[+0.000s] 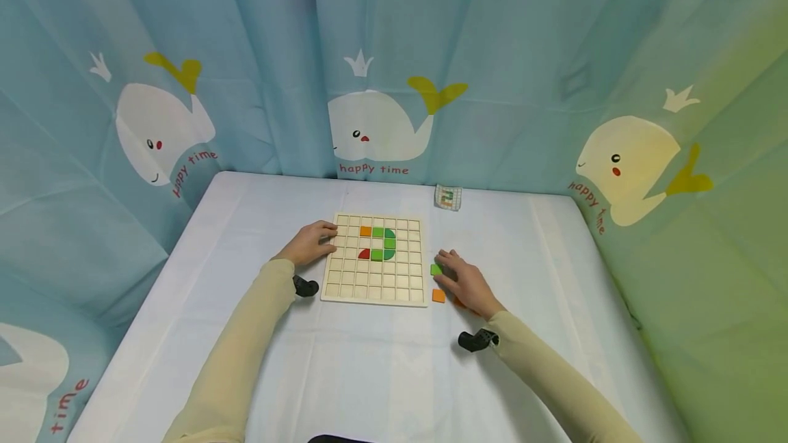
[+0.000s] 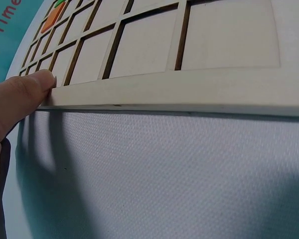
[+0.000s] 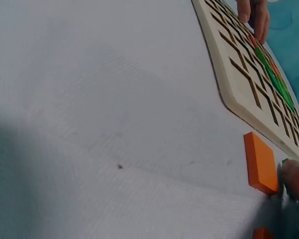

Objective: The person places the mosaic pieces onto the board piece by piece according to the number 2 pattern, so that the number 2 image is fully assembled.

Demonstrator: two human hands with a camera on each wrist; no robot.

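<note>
One green square tile [image 1: 436, 269] sits at the right hand [image 1: 469, 284], pinch unclear: best grasp opposite edges, letting the unclenched left hand [image 1: 308, 243] steady the gridded wooden board [image 1: 352, 277].

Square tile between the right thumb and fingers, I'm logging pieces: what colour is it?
The square tile is bright green, clearest in the head view.

Left sleeve [image 1: 240, 347] and right sleeve [image 1: 560, 374] are long, plain, pale khaki. Each cuff carries a small black, rounded unit: left unit [image 1: 307, 286], right unit [image 1: 477, 340]. Left hand [image 1: 306, 243] and right hand [image 1: 470, 286] are bare.
</note>
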